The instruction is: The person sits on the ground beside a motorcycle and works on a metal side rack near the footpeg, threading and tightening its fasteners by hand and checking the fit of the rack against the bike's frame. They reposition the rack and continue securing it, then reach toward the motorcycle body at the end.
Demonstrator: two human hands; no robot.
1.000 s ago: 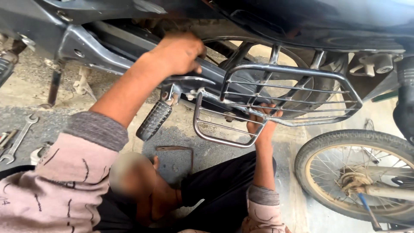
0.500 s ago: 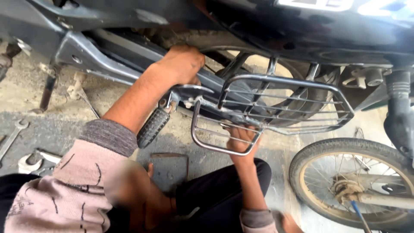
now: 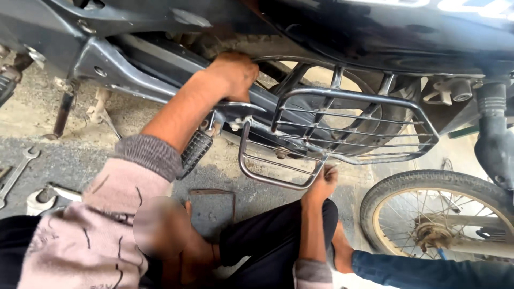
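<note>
Hands have shifted little over the last second: the left hand (image 3: 233, 75) stays closed over the dark frame rail of the motorcycle (image 3: 375, 32), knuckles up, just above the ribbed footpeg (image 3: 195, 151), while the right hand (image 3: 321, 184) has slid leftward along the underside of the steel side guard (image 3: 342, 131) and now curls round its lower bar near the bottom corner. The view has also swung a bit, bringing more of the spoked wheel (image 3: 444, 225) into sight at the right. That reads as a steadying grip on the guard, which hangs bolted beside the frame, above the ground and in front of the dark engine area. Fingertips of both hands are hidden behind metal, so whether either pinches a bolt or tool cannot be told. Spanners (image 3: 16, 174) lie on the ground at the left edge, partly cut off. A blurred patch covers part of the lap.
</note>
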